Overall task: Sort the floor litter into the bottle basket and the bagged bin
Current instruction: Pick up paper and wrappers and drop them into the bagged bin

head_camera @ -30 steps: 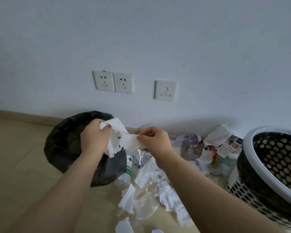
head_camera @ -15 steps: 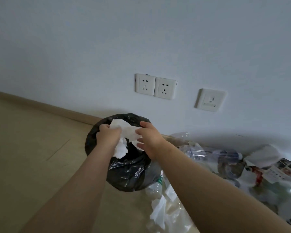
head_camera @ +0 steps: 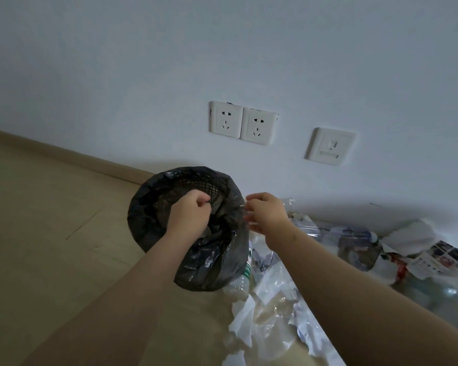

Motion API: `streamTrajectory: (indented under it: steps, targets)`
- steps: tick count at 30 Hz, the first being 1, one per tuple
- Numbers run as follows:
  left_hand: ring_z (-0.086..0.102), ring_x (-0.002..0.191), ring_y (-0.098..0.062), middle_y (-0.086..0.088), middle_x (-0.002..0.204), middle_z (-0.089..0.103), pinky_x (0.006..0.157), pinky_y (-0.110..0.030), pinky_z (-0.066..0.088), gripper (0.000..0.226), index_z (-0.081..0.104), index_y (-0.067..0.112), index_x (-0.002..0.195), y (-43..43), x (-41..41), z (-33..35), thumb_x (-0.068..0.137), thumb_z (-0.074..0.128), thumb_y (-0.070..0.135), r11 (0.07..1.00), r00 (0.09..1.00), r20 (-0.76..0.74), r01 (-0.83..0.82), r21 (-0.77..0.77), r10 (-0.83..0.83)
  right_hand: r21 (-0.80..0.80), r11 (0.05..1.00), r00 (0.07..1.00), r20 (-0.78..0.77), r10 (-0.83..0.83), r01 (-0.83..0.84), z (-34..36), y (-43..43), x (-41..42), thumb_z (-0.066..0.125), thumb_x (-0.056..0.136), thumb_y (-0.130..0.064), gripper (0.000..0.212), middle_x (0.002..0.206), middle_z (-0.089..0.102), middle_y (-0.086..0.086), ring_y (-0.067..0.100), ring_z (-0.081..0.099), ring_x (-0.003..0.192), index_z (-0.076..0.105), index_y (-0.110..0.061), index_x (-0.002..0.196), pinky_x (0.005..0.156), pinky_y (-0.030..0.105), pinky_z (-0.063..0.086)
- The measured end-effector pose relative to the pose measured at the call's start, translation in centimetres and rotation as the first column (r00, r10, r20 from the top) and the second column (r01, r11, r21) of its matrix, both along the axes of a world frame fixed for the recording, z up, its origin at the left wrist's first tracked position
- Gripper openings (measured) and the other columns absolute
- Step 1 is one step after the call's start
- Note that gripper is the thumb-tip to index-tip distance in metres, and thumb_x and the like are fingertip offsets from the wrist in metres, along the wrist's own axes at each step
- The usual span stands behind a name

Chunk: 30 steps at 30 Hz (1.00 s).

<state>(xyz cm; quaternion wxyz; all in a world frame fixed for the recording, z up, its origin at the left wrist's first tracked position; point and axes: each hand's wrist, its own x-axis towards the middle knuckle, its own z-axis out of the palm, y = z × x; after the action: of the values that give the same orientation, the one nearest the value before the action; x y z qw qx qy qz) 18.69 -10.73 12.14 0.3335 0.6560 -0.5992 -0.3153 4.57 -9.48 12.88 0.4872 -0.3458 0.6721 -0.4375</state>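
The bagged bin (head_camera: pixel 143 228) is standing on the floor near the wall, with its black liner folded over the rim and its mesh wall showing inside. Its bottom is too dark to tell what is lying there. The left hand (head_camera: pixel 189 215) is hovering over the bin's mouth, fingers curled in with nothing showing in them. The right hand (head_camera: pixel 266 215) is hanging at the bin's right rim, fingers loosely bent, holding nothing. The floor litter (head_camera: pixel 273 289), crumpled paper and clear plastic, is lying just right of the bin, with a green-labelled bottle (head_camera: pixel 242 276) just beside its wall
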Motion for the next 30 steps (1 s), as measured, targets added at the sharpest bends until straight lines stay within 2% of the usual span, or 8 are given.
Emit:
streamTrajectory:
  steps: [7,13,15,19,21,24,27,30]
  targets:
    - [0.055,0.095,-0.016,-0.002,0.098,0.062,0.079,-0.021,0.039,0.016,0.067,0.007,0.097,6.1,-5.4,-4.9,0.089,0.053,0.005,0.867,0.916,0.266,0.378,-0.326,-0.299,0.091,0.991,0.995,-0.033,-0.093,0.095,-5.8,7.8,-6.5,0.042,0.095,-0.004,0.015,0.084,0.059,0.004,0.017,0.055,0.069,0.055,-0.011,0.098,0.063,0.027,0.045]
    - [0.049,0.112,-0.014,0.005,0.119,0.051,0.089,-0.023,0.039,0.027,0.058,0.021,0.117,9.4,-7.9,-11.7,0.091,0.05,0.02,0.745,0.671,0.364,0.657,0.111,-0.646,0.263,0.958,0.963,-0.265,-0.041,0.114,-14.7,13.8,-8.1,0.05,0.088,-0.007,0.025,0.092,0.064,0.004,0.02,0.06,0.078,0.061,-0.01,0.11,0.072,0.032,0.049]
    - [0.04,0.125,-0.017,0.004,0.135,0.041,0.1,-0.028,0.036,0.04,0.049,0.026,0.128,10.8,-7.5,-14.2,0.088,0.054,0.027,0.633,0.458,0.497,0.726,0.27,-0.737,0.314,0.95,0.924,-0.36,0.126,-0.007,-16.3,16.1,-7.9,0.05,0.089,-0.012,0.028,0.102,0.063,0.002,0.016,0.057,0.084,0.058,-0.015,0.116,0.072,0.026,0.045]
    - [0.029,0.129,-0.018,0.003,0.14,0.033,0.103,-0.032,0.031,0.076,0.035,0.037,0.137,13.9,-4.8,-17.4,0.069,0.067,0.052,0.413,0.095,0.554,0.771,0.485,-0.827,0.425,0.83,0.661,-0.51,0.55,-0.363,-19.2,20.8,-6.8,0.051,0.086,-0.028,0.048,0.142,0.038,-0.011,0.017,0.037,0.128,0.043,-0.033,0.133,0.1,0.028,0.035]
    - [0.04,0.108,-0.013,0.008,0.117,0.05,0.083,-0.027,0.048,0.09,0.048,0.04,0.119,14.6,-3.7,-18.0,0.036,0.062,0.074,0.4,-0.003,0.589,0.732,0.551,-0.808,0.444,0.79,0.555,-0.563,0.613,-0.422,-20.0,22.6,-6.0,0.048,0.084,-0.032,0.045,0.142,0.03,-0.013,0.018,0.034,0.132,0.044,-0.038,0.129,0.1,0.039,0.034]
    - [0.048,0.101,-0.015,0.006,0.112,0.05,0.07,-0.029,0.053,0.096,0.045,0.039,0.102,14.5,-2.1,-19.4,0.016,0.06,0.079,0.499,0.053,0.637,0.674,0.546,-0.769,0.486,0.756,0.396,-0.651,0.648,-0.438,-20.2,23.8,-6.1,0.047,0.084,-0.035,0.041,0.149,0.027,-0.006,0.019,0.034,0.136,0.05,-0.034,0.124,0.098,0.05,0.036]
    - [0.029,0.134,-0.025,0.001,0.146,0.028,0.102,-0.043,0.032,0.076,0.031,0.038,0.13,14.2,-1.8,-19.2,0.067,0.063,0.063,0.547,0.147,0.586,0.587,0.597,-0.797,0.619,0.662,0.383,-0.54,0.749,-0.423,-20.8,23.9,-7.4,0.048,0.09,-0.034,0.052,0.156,0.012,-0.009,0.014,0.014,0.143,0.034,-0.031,0.14,0.109,0.038,0.024]
    - [0.032,0.131,-0.023,0.002,0.142,0.032,0.101,-0.037,0.03,0.064,0.037,0.032,0.135,13.7,-2.5,-19.9,0.079,0.058,0.055,0.685,0.305,0.649,0.551,0.476,-0.696,0.613,0.731,0.425,-0.601,0.677,-0.298,-20.2,22.6,-8.6,0.046,0.091,-0.031,0.046,0.15,0.026,-0.004,0.019,0.029,0.136,0.039,-0.029,0.136,0.105,0.032,0.03]
